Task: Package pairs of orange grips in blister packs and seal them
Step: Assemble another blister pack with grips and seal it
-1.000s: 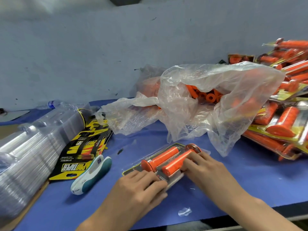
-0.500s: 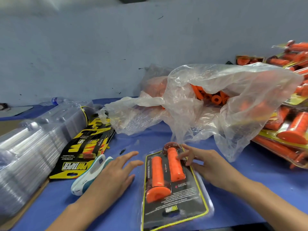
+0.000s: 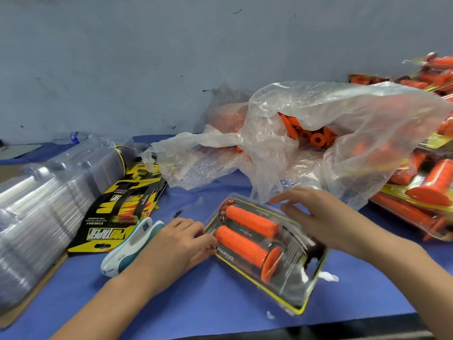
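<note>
The left hand [image 3: 176,244] pinches the left edge of one blister pack [image 3: 289,290] (two orange grips [image 3: 250,223] inside) near the desk's [image 3: 215,312] front edge. The right hand [image 3: 326,217], fingers spread, hovers above the pack's far side. One clear bag [image 3: 355,133] lies behind.

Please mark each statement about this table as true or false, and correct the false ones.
1. The pack holds two orange grips. True.
2. The stapler lies right of the pack. False: it lies left of it, beside the left hand.
3. The bag holds loose grips. True.
4. The right hand grips the stapler. False: it is over the pack, fingers straight.
</note>
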Demonstrator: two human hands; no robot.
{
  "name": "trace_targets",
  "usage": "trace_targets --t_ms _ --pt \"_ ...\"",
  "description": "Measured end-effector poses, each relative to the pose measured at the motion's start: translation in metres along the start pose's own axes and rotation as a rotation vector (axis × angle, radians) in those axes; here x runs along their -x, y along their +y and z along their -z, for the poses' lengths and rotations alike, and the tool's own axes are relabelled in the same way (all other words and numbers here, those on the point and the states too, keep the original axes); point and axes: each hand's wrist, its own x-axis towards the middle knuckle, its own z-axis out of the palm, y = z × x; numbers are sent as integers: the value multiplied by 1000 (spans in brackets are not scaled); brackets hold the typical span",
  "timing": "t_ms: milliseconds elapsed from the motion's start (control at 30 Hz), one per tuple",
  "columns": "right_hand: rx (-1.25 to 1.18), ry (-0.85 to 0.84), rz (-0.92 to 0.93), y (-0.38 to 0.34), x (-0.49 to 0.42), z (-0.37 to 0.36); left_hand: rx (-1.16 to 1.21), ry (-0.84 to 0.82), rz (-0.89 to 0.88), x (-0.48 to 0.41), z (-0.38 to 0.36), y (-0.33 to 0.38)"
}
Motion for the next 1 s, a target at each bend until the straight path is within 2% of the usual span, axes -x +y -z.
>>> trace_targets --t_ms 133,233,300,433,567,667,800,1000 --pt "193 -56 118 -35 32 -11 14 28 22 0 3 14" --pt "496 -24 226 -38 49 -35 67 -11 49 0 4 21" --pt "598 6 245 -31 48 -45 37 -36 12 0 3 23" --pt "665 158 255 -17 41 -52 -49 47 -49 -7 3 28" --pt "707 269 308 -22 38 -67 3 140 -49 -14 5 37" --pt "702 327 366 -34 32 -80 44 140 -48 -16 0 49" --pt "701 364 407 -32 29 -88 91 140 -13 -13 -6 51" --pt "694 397 477 -18 34 -88 2 155 -78 -7 -4 37"
